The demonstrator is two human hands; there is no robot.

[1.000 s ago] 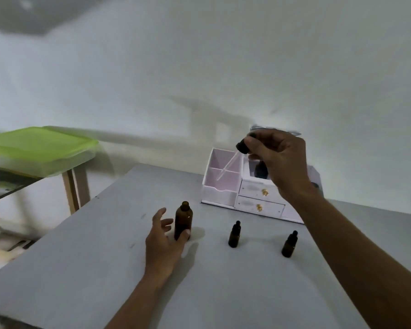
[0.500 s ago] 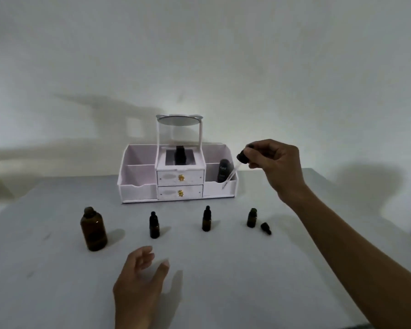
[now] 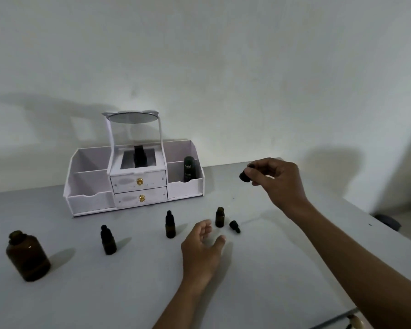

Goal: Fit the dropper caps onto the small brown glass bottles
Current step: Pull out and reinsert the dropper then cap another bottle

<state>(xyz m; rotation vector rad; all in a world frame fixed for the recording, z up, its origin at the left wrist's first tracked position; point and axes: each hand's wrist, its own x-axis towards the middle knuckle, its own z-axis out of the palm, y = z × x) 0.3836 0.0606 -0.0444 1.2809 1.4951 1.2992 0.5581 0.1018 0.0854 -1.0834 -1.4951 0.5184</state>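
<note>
Head view: the right hand (image 3: 277,180) hovers above the grey tabletop (image 3: 271,269), right of the white organizer (image 3: 133,179), fingertips pinched on a black dropper cap (image 3: 244,176). In front of the organizer stands an uncapped small brown bottle (image 3: 219,217), a loose cap (image 3: 234,226) lying just beside it. The left hand (image 3: 201,251), open and holding nothing, is near that bottle. Two capped bottles (image 3: 170,224) (image 3: 108,239) stand further left.

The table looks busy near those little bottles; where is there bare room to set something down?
The near part of the table, between the large brown bottle and the left hand, is bare. So is the stretch right of the organiser, beneath the right hand. It is crowded around the uncapped small bottle and loose cap.
</note>
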